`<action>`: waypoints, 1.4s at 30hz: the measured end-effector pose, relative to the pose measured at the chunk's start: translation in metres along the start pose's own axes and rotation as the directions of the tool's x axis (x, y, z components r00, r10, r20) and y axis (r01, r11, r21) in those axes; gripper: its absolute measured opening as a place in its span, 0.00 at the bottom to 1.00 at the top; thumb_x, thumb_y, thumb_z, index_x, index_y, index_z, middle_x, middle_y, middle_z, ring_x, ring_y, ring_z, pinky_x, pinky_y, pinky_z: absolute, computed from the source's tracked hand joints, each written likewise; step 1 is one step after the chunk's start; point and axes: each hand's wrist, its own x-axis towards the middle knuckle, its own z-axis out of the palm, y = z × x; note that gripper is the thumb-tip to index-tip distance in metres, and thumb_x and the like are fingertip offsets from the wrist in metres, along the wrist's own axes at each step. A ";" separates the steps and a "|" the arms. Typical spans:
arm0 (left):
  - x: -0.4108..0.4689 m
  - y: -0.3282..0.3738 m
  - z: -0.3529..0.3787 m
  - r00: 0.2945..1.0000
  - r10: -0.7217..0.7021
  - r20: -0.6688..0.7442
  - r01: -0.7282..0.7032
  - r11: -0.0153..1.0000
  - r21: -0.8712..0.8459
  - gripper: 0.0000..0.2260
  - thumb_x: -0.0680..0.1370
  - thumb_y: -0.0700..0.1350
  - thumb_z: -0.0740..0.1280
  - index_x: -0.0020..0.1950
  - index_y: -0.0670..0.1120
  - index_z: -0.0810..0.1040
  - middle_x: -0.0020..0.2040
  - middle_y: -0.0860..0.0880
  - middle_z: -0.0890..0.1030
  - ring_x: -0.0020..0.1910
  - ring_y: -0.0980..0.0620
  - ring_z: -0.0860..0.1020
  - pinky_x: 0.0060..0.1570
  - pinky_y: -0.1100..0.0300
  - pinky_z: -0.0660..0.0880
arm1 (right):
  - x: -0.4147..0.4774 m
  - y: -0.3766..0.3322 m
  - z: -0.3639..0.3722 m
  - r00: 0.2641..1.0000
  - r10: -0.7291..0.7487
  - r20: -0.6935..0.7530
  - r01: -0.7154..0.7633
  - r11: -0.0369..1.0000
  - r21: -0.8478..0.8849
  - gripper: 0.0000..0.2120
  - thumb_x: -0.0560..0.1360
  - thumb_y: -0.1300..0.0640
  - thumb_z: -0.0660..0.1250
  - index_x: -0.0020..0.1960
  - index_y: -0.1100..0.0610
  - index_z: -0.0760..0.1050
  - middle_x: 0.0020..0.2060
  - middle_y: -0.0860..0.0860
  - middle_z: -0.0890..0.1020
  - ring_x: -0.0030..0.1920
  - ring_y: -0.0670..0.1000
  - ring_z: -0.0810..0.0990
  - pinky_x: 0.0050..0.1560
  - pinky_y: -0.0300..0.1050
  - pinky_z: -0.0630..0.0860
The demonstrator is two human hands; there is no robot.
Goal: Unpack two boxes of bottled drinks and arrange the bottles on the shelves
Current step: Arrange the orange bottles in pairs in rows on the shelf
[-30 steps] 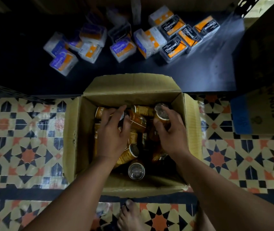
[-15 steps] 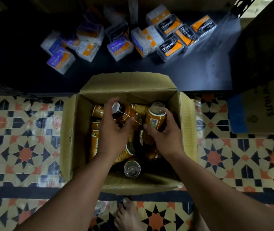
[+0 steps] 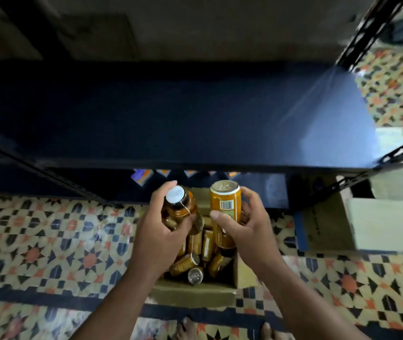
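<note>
Patterned floor tiles [image 3: 48,241] carry the open cardboard box [image 3: 190,294], set close before a dark metal rack. Left hand [image 3: 161,231]: grip wrapped round a white-capped bottle [image 3: 179,204]. Right hand [image 3: 244,231]: grip closed round a second bottle [image 3: 225,204]. Both bottles are held above the box, just short of the upper shelf [image 3: 171,119], which shows no bottles. Many remaining bottles [image 3: 195,253] lie jumbled in the box, so unpacking seems barely begun. The shelf top offers broad room. Its front lip and the perforated upright [image 3: 367,33] are the edges to clear.
</note>
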 end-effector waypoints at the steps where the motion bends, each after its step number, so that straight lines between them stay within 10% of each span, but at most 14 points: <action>1: -0.006 0.025 -0.011 1.000 0.026 -0.015 -0.026 1.000 -0.010 0.33 0.74 0.45 0.77 0.68 0.71 0.66 0.61 0.69 0.75 0.61 0.70 0.74 0.59 0.65 0.74 | -0.012 -0.029 -0.002 1.000 -0.027 -0.011 0.027 1.000 -0.015 0.26 0.70 0.48 0.76 0.66 0.44 0.72 0.54 0.44 0.85 0.54 0.48 0.85 0.50 0.45 0.83; 6: -0.039 0.149 -0.062 0.983 0.145 -0.113 -0.155 0.985 -0.082 0.34 0.73 0.42 0.78 0.69 0.69 0.68 0.64 0.70 0.73 0.65 0.64 0.74 0.65 0.57 0.75 | -0.073 -0.149 -0.016 0.989 -0.139 -0.046 0.139 0.990 -0.012 0.27 0.68 0.38 0.72 0.65 0.35 0.71 0.53 0.37 0.83 0.55 0.41 0.83 0.56 0.44 0.80; 13: -0.070 0.302 -0.122 0.895 0.397 -0.201 -0.407 0.913 -0.008 0.32 0.73 0.48 0.77 0.71 0.67 0.66 0.65 0.74 0.70 0.66 0.67 0.71 0.61 0.75 0.69 | -0.137 -0.277 -0.032 0.957 -0.286 -0.047 0.287 0.958 0.008 0.27 0.70 0.37 0.70 0.67 0.33 0.67 0.53 0.34 0.81 0.55 0.40 0.82 0.54 0.47 0.81; 22: -0.056 0.447 -0.154 0.809 0.531 -0.253 -0.550 0.835 -0.006 0.32 0.74 0.42 0.77 0.74 0.54 0.68 0.57 0.70 0.75 0.58 0.69 0.75 0.54 0.77 0.69 | -0.142 -0.413 -0.067 0.925 -0.380 -0.021 0.371 0.911 -0.181 0.29 0.77 0.58 0.72 0.72 0.40 0.64 0.55 0.44 0.81 0.53 0.48 0.83 0.52 0.50 0.84; 29: -0.008 0.480 -0.161 0.831 0.502 -0.240 -0.519 0.855 -0.007 0.31 0.74 0.44 0.77 0.73 0.55 0.67 0.56 0.62 0.77 0.54 0.72 0.75 0.49 0.80 0.69 | -0.103 -0.463 -0.086 0.902 -0.414 -0.118 0.338 0.850 -0.404 0.27 0.75 0.47 0.75 0.69 0.43 0.67 0.58 0.45 0.80 0.48 0.47 0.83 0.40 0.45 0.82; 36: 0.056 0.466 -0.163 0.879 0.467 -0.098 -0.470 0.882 -0.010 0.31 0.75 0.46 0.76 0.73 0.58 0.66 0.62 0.57 0.76 0.59 0.61 0.76 0.58 0.64 0.73 | -0.060 -0.452 -0.079 0.881 -0.418 -0.223 0.225 0.784 -0.578 0.29 0.73 0.43 0.74 0.71 0.43 0.70 0.58 0.46 0.76 0.50 0.50 0.79 0.49 0.52 0.82; 42: 0.093 0.431 -0.160 0.898 0.441 0.018 -0.441 0.898 -0.005 0.33 0.75 0.49 0.76 0.74 0.64 0.63 0.67 0.60 0.72 0.62 0.63 0.73 0.60 0.63 0.69 | -0.041 -0.447 -0.067 0.828 -0.441 -0.346 0.101 0.724 -0.682 0.19 0.72 0.36 0.74 0.55 0.44 0.73 0.44 0.44 0.81 0.44 0.52 0.79 0.43 0.48 0.75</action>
